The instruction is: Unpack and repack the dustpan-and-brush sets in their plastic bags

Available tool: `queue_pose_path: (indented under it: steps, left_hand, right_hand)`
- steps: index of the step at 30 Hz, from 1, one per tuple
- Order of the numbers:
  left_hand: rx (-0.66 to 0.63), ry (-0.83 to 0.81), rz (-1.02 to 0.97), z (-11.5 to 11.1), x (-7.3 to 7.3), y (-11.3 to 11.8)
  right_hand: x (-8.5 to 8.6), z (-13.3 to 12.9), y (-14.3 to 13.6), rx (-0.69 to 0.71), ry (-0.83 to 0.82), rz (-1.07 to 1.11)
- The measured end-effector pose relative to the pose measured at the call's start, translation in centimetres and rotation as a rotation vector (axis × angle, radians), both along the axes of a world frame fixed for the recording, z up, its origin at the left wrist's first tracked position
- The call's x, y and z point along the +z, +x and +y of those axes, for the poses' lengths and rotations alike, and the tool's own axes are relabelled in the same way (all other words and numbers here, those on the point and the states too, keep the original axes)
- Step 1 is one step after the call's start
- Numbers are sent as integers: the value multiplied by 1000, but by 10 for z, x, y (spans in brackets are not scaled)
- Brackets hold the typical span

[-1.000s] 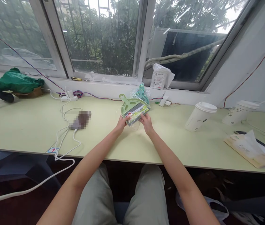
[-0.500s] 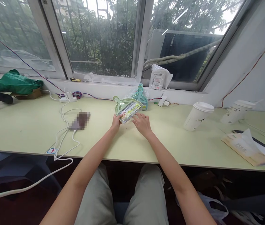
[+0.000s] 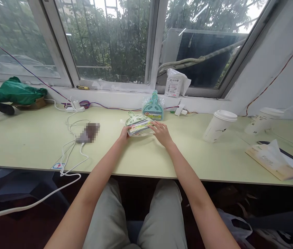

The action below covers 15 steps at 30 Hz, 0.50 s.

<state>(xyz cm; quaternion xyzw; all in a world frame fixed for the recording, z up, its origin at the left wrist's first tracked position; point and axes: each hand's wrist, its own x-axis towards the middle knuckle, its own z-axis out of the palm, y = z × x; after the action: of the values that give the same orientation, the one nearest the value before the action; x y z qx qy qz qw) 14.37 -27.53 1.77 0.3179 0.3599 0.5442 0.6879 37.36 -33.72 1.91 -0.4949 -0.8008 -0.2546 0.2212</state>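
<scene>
A light green mini dustpan set [image 3: 139,125] in clear plastic wrap, with a printed label, lies tilted low over the table between my hands. My left hand [image 3: 125,133] grips its lower left edge, the thumb on top. At the right edge, the fingers of my right hand [image 3: 163,133] hold the wrap, bent over the label's end. Just behind stands a stack of teal dustpan sets [image 3: 153,107], wrapped in plastic and leaning by the wall; no hand touches it.
To the left are a blurred-out device [image 3: 88,133], white cables [image 3: 70,152] and a power strip [image 3: 75,108]. Two white paper cups [image 3: 219,126] and a tissue pack [image 3: 273,160] stand or lie at the right. A green bag [image 3: 16,90] sits far left. The table's front edge runs before my knees.
The green dustpan set has tipped flatter and sunk toward the table, uncovering the teal stack behind. My right hand has shifted slightly right and closed on the wrap's edge.
</scene>
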Motion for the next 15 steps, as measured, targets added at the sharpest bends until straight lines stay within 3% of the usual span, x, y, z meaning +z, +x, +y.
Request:
queue_pose_path:
  steps: [6, 15]
  left_hand:
    - [-122, -34, 72, -5, 5, -1]
    - [-307, -101, 120, -1, 6, -17]
  right_hand:
    - [-4, 9, 8, 36, -18, 268]
    - [-6, 12, 6, 94, -194, 561]
